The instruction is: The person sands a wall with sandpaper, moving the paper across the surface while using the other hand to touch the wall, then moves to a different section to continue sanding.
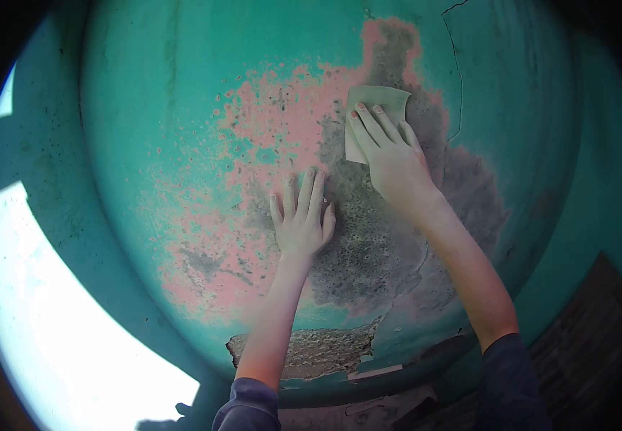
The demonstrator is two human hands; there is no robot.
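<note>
My right hand (398, 164) presses a pale grey-green sheet of sandpaper (391, 99) against the wall, its fingers laid over the sheet. The sheet's upper right corner curls away. Lower and to the left, my left hand (301, 228) rests with fingers stretched on the wall and holds nothing. Both hands look dusty. Around them the turquoise paint of the wall (182, 93) is worn off, baring a blotchy pink layer (289, 108) and a dark grey, pitted patch (368, 237).
Below my hands, a broken strip of rough plaster (325, 352) shows under the paint. A thin crack (459, 72) runs down the upper right. Bright light (59, 309) falls at the left, and a dark slatted surface (584, 337) lies at the lower right.
</note>
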